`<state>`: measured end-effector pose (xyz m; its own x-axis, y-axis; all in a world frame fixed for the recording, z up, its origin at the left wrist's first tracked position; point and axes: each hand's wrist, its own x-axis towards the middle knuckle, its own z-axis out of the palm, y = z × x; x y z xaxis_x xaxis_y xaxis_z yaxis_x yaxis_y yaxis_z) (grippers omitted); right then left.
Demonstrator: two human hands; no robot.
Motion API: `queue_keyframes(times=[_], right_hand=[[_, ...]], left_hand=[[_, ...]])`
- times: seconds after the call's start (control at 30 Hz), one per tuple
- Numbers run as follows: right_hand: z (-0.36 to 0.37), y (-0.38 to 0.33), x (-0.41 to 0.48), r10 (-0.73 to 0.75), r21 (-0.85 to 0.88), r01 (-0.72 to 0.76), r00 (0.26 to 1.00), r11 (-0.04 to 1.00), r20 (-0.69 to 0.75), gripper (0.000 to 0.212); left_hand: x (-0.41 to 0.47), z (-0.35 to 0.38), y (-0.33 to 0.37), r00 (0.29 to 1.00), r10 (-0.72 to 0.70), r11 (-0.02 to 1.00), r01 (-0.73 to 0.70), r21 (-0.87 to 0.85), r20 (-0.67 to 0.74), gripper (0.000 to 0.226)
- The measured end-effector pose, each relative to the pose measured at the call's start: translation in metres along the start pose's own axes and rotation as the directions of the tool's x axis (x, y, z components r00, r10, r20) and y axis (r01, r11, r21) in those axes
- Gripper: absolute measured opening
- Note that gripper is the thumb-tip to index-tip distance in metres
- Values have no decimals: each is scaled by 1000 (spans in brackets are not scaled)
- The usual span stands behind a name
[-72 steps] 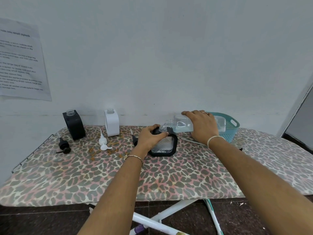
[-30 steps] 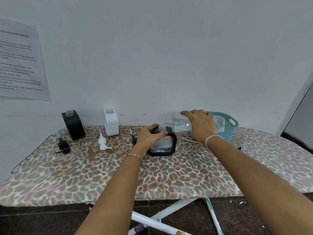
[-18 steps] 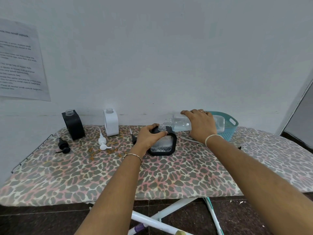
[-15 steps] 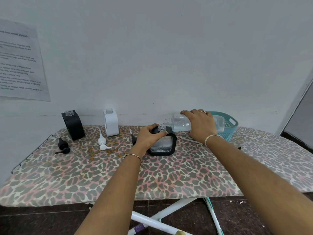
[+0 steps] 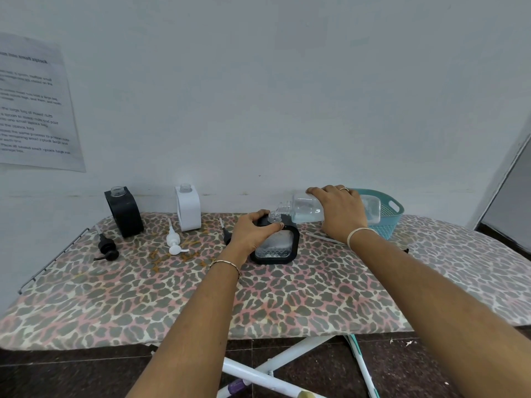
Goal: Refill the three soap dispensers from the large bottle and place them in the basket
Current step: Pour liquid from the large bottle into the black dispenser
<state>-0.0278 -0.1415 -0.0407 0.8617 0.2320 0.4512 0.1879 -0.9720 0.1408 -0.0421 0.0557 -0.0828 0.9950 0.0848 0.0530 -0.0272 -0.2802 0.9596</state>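
Observation:
A black-framed clear dispenser (image 5: 277, 245) stands mid-table with its neck uncapped. My left hand (image 5: 250, 233) grips its top left shoulder. My right hand (image 5: 339, 211) holds the large clear bottle (image 5: 304, 209) tipped on its side, its mouth just above the dispenser's neck. Two more uncapped dispensers stand at the back: a black one (image 5: 124, 211) and a white one (image 5: 188, 207). The teal basket (image 5: 387, 214) sits behind my right wrist, partly hidden by the bottle.
Three loose pumps lie on the leopard-print board (image 5: 201, 297): a black pump (image 5: 107, 249) at left, a white pump (image 5: 174, 242), and a dark pump (image 5: 225, 232) beside my left hand. A thin tube (image 5: 321, 237) lies right of the dispenser. A wall stands close behind.
Both hands keep their holds. The bottle stays tipped over the dispenser's neck, and the liquid level inside the dispenser looks a little higher than 2.4 s ago.

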Motion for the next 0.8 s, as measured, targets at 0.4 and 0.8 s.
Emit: queue_keyframes(times=[0.4, 0.8], right_hand=[[-1, 0, 0, 0, -2, 0, 1000, 1000, 1, 70], [0, -1, 1, 0, -4, 0, 1000, 1000, 4, 70]], left_hand=[[-1, 0, 1, 1000, 7, 1000, -7, -1, 0, 60], [0, 0, 1, 1000, 9, 1000, -9, -4, -1, 61]])
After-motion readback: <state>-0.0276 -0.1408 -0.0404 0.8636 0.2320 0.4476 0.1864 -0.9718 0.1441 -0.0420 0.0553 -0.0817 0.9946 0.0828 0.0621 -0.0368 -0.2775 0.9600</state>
